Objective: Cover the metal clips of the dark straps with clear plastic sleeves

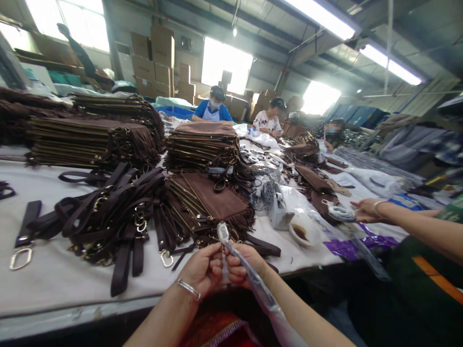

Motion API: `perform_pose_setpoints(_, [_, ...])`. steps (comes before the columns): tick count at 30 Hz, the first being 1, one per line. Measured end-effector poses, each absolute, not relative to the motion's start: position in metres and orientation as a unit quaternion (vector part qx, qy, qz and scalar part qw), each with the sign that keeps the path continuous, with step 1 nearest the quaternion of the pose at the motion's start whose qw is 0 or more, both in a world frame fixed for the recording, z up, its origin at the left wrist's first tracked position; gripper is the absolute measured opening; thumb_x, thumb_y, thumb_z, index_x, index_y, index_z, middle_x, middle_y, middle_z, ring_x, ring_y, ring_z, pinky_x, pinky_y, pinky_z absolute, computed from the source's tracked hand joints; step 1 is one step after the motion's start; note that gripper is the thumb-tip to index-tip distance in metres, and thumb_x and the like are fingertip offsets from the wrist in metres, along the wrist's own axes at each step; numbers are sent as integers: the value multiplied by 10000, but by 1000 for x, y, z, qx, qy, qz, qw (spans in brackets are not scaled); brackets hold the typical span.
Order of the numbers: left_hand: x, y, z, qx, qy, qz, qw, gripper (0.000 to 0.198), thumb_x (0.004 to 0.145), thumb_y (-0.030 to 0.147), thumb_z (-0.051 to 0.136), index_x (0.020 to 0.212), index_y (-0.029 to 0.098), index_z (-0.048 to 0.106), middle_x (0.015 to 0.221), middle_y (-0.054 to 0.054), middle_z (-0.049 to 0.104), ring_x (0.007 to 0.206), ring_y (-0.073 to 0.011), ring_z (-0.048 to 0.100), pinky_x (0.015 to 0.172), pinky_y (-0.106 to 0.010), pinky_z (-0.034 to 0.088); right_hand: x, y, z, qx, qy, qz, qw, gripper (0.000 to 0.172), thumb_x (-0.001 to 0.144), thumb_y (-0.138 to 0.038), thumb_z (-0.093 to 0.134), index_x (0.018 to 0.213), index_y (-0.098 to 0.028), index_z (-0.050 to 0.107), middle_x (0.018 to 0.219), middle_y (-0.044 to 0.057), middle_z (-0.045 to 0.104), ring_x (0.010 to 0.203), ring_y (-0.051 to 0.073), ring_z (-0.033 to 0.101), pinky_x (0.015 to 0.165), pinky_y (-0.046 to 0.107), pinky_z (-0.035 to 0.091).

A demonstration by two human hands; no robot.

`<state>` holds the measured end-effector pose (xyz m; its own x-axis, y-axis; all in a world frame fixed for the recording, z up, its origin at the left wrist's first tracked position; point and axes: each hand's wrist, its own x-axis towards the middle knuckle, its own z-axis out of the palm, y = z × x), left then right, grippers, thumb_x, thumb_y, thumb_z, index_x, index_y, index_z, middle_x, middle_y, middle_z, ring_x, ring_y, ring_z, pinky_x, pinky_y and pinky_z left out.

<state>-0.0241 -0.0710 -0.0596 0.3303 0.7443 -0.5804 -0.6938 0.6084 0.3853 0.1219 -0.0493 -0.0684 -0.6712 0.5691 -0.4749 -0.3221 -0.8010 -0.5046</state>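
My left hand (207, 268) is closed in a pinch at the table's front edge, its fingertips against those of my right hand. Whatever it pinches is too small to make out. My right hand (246, 262) has its fingers wrapped round a long strip in clear plastic (265, 294), which trails down over my right forearm. The strip's wrapped metal end (223, 233) sticks up just beyond my fingertips. Right behind my hands lie brown fringed pouches (226, 197) with brass zippers. To the left is a tangled heap of dark brown straps (108, 212) with gold clasps.
Tall stacks of brown pouches (87, 140) stand farther back. Right of centre are a white box (280, 214) and a bowl of brown liquid (300, 233). At the right, a co-worker's hands (369, 210) hold a wrapped bundle (340, 212). Other people sit across the table (39, 284).
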Motion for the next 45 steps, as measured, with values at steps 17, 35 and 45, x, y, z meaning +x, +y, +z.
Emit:
perform_pose_setpoints(17, [-9, -83, -74, 260, 573, 534, 565, 239, 645, 385, 730, 681, 173, 627, 443, 57, 482, 362, -69, 345, 359, -202, 226, 112, -53, -75, -334, -205, 873, 291, 284, 947, -393, 441, 779, -171, 498, 450, -104, 388, 288, 29, 229, 347, 173, 148])
perform_pose_setpoints(35, [-27, -66, -49, 497, 649, 439, 373, 131, 681, 266, 597, 577, 192, 620, 504, 16, 571, 518, -149, 496, 519, -256, 330, 118, -58, -42, -558, -744, 244, 274, 293, 886, -388, 535, 674, -186, 535, 614, 23, 578, 582, 130, 485, 564, 258, 298])
perform_pose_setpoints(45, [-23, -70, -45, 514, 660, 446, 320, 132, 693, 268, 589, 582, 204, 621, 524, 4, 592, 546, -172, 522, 569, -275, 360, 106, -72, -60, -496, -846, 17, 197, 217, 934, -151, 388, 820, -170, 571, 723, 121, 621, 617, 193, 535, 573, 298, 312])
